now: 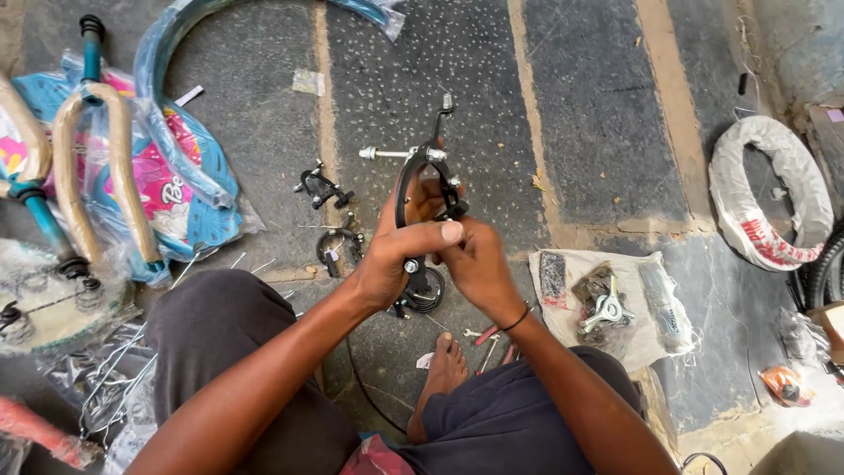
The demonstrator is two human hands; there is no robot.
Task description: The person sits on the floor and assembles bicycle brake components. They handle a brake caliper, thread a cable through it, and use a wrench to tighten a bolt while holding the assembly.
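Both my hands hold a black bicycle brake caliper (428,167) with silver bolts, raised above the stone floor in front of me. My left hand (394,257) grips its lower part, thumb laid across the front. My right hand (475,259) closes on the caliper from the right side, fingers tucked behind it. A black round part (428,290) hangs just under my hands. Two more black brake calipers (322,188) (338,244) lie on the floor to the left of my hands.
Wrapped bicycle frame parts and a blue mudguard (167,105) lie at left. A plastic bag of small hardware (615,308) sits at right, a wrapped tyre (769,189) beyond it. Small spanners (485,339) lie by my bare foot (444,374). Loose spokes (114,378) at lower left.
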